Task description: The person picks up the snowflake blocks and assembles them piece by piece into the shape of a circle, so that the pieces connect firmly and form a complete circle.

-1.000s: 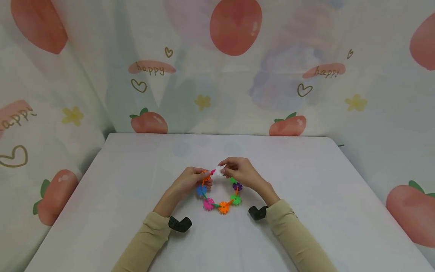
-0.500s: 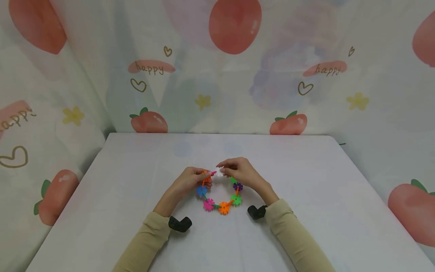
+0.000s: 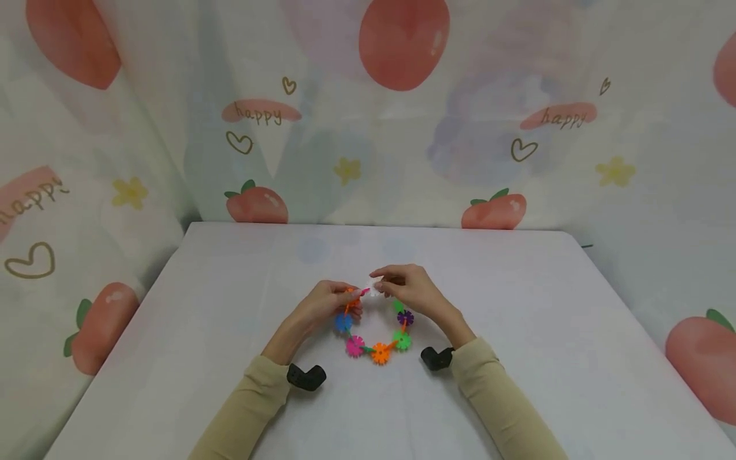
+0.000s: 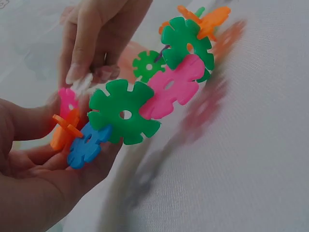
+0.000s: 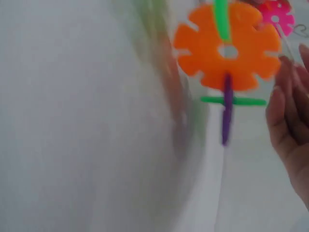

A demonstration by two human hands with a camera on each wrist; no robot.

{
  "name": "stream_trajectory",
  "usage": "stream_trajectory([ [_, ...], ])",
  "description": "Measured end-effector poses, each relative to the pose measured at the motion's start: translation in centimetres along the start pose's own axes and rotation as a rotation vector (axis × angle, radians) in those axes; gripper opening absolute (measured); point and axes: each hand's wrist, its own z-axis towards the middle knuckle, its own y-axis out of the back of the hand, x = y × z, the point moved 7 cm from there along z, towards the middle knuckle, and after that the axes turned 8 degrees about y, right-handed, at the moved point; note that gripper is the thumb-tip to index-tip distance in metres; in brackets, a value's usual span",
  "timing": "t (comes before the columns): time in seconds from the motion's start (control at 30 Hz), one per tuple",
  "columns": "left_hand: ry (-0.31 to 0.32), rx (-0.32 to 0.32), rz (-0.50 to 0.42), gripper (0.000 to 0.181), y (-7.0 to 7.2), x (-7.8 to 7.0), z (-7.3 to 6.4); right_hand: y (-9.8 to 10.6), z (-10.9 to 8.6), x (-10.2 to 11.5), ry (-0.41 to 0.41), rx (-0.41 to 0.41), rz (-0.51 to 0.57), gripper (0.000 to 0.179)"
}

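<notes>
A ring-like chain of slotted, flower-shaped plastic discs hangs between both hands in the head view, with an orange disc (image 3: pixel 381 353) lowest. My left hand (image 3: pixel 329 308) grips the chain's left end by the thumb and fingers. In the left wrist view its fingers are around an orange disc (image 4: pixel 65 130) joined to a pink disc (image 4: pixel 68 100), beside a blue disc (image 4: pixel 89 145). My right hand (image 3: pixel 411 287) pinches a white disc (image 4: pixel 82 84) close to that pink disc; whether the two are joined is unclear. Green (image 4: pixel 124 112) and purple (image 5: pixel 227 111) discs are also in the chain.
The hands work above a table (image 3: pixel 241 268) with a white cover. Patterned cloth (image 3: pixel 391 147) stands behind it and along both sides. Black wrist devices (image 3: pixel 306 377) sit at both cuffs.
The head view has shifted slightly. Both hands and the disc chain stay nearly in place; the white disc now shows less behind the right fingers.
</notes>
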Motion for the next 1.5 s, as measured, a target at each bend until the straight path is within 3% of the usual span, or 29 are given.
stream_trajectory([
  [0.13, 0.002, -0.002, 0.015, 0.036, 0.1, 0.2, 0.0, 1.6, -0.9, -0.5, -0.056, 0.045, -0.155, 0.024],
  [0.3, 0.014, -0.016, 0.007, 0.04, 0.4, 0.7, -0.1, 1.8, -2.2, -1.7, -0.184, 0.285, -0.256, 0.022],
  [0.4, 0.013, -0.023, 0.002, 0.04, 0.5, 0.8, -0.1, 1.1, -2.2, -1.8, -0.155, 0.359, -0.259, 0.02],
  [0.7, -0.001, -0.024, -0.024, 0.04, 0.3, 0.8, -0.1, 0.4, -1.2, -1.3, 0.001, 0.187, -0.233, 0.015],
  [0.87, -0.017, -0.024, -0.026, 0.039, 0.3, 0.6, -0.3, 0.1, -1.0, -0.7, 0.073, 0.134, -0.199, 0.016],
  [1.23, 0.005, -0.043, -0.004, 0.035, 0.4, 0.6, -0.2, 0.0, -0.8, -0.4, 0.144, 0.125, -0.226, 0.015],
  [1.5, -0.02, -0.022, 0.001, 0.035, 0.3, 0.4, -0.2, 0.2, -0.8, -0.2, 0.156, 0.107, -0.23, 0.015],
])
